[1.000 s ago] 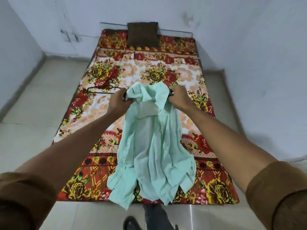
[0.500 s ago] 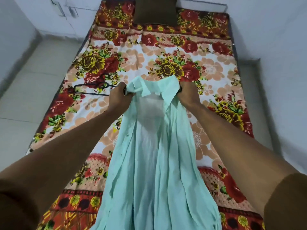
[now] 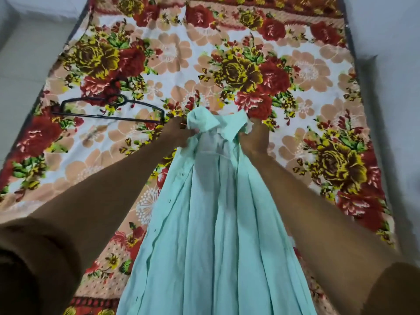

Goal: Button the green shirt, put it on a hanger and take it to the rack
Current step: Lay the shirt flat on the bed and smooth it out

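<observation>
Head view, looking down the bed (image 3: 318, 71) with its floral sheet: a black wire hanger (image 3: 109, 110) lies flat toward the bed's left edge, its right tip just beside the left hand (image 3: 179, 133). That hand's fingers are clenched on the left side of the green shirt (image 3: 216, 223) at the collar. The shirt hangs open down the middle of the bed toward its near edge, front unfastened. On the other side of the collar the right hand (image 3: 255, 138) has its fingers gripped into the cloth. Brown sleeves sit pushed up both forearms.
</observation>
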The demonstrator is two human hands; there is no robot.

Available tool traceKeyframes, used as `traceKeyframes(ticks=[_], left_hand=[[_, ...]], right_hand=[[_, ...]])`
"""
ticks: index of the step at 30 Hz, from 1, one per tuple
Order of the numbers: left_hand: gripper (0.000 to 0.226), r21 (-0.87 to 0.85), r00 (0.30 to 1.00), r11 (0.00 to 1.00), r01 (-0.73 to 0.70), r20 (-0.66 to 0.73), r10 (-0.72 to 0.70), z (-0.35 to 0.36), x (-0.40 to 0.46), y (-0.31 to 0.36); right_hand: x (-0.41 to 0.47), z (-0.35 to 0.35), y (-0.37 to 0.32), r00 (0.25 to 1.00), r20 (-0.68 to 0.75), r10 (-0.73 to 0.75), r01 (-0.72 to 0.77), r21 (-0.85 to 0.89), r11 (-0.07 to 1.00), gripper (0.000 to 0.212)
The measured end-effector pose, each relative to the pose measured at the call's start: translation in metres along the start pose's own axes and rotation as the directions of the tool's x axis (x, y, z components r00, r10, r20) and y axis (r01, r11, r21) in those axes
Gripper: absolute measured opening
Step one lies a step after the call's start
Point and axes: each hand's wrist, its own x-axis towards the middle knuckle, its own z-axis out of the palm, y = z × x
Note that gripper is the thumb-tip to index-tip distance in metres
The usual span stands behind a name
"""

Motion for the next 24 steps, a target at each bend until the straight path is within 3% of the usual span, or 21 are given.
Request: traceKeyframes(ticks=[2, 5, 8, 10, 14, 17, 20, 24], left_hand=[[0.037, -0.027, 0.998, 0.999, -0.033, 0.059, 0.035, -0.006, -0.014, -0.015], [0.033, -0.035, 0.998, 0.997, -0.065, -0.03, 0.064, -0.011, -0.052, -0.041], [0.034, 0.118, 0.99, 0.992, -0.048, -0.126, 0.063, -0.017, -0.103, -0.072], [0.032, 0.233, 0.997, 0.972, 0.029, -0.075, -0.012, -0.023, -0.138, -0.1], [0.03, 0.401, 1.0, 0.916, -0.007, 0.014, 0.001, -0.03, -0.187, -0.146], [0.039, 0.3, 0.999, 0.954, -0.006, -0.036, 0.018, -0.026, -0.202, -0.152], [0.035, 0.204, 0.999, 0.979, -0.011, -0.048, 0.021, -0.022, -0.217, -0.155], [0.019, 0.063, 1.0, 0.998, 0.013, -0.021, -0.012, -0.026, -0.244, -0.166]], right_hand=[[-0.047, 0.022, 0.007, 0.992, -0.057, -0.111, 0.111, -0.005, 0.994, 0.039], [-0.128, 0.056, 0.012, 0.982, 0.058, -0.182, 0.168, 0.187, 0.968, 0.02], [-0.196, 0.081, 0.008, 0.959, 0.222, -0.175, 0.108, 0.285, 0.953, 0.009], [-0.226, 0.093, 0.003, 0.953, 0.277, -0.121, 0.041, 0.277, 0.96, 0.007], [-0.249, 0.103, -0.009, 0.926, 0.37, 0.073, -0.157, 0.201, 0.967, 0.035], [-0.25, 0.104, -0.014, 0.887, 0.431, 0.168, -0.268, 0.183, 0.946, 0.029], [-0.251, 0.102, -0.006, 0.894, 0.407, 0.189, -0.336, 0.328, 0.883, 0.014], [-0.267, 0.09, -0.007, 0.807, 0.489, 0.331, -0.577, 0.536, 0.616, 0.002]])
